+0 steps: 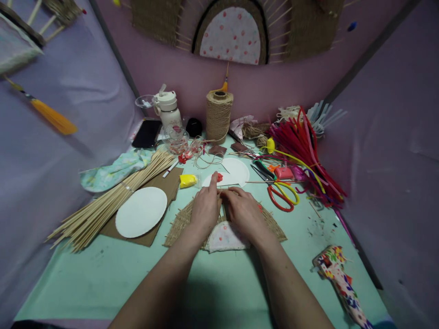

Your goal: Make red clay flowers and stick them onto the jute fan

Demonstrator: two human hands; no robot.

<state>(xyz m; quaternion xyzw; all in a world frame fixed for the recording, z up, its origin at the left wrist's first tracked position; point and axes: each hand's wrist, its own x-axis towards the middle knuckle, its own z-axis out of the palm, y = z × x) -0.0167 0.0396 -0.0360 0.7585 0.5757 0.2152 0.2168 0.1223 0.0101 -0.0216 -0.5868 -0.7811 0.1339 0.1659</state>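
At your far left the bundle of bamboo skewers (113, 196) lies fanned across the table, banded near its middle, which likely keeps it together and clear of your work. Just beside it a white paper disc (141, 211) rests flat on a sheet of brown cardboard (173, 183). Further back the white bottle (168, 109) and the spool of jute twine (218, 114) stand upright by the wall, seemingly parked out of the way of your arms.

Your left hand (206, 208) lies palm down on the jute fan (178, 224), fingers close together and nearly flat, the index finger stretched forward to the upper edge. It reads as pressing the piece down, not gripping it. The fan sits at the centre of the green table (103, 274), directly before you, with a floral fabric half-round (224, 237) at its near edge, partly under your wrists. Your right hand (244, 212) meets the left at the fan's top middle, fingers bent down onto the weave. Whether they pinch a strand cannot be told, since the fingertips are hidden. Both hands crowd one spot, probably to steady it from both sides.

To the right lie the scissors (283, 194), handles toward you, beside the red pipe cleaners (302, 146), and the patterned glue gun (338, 278) rests near the table's right corner
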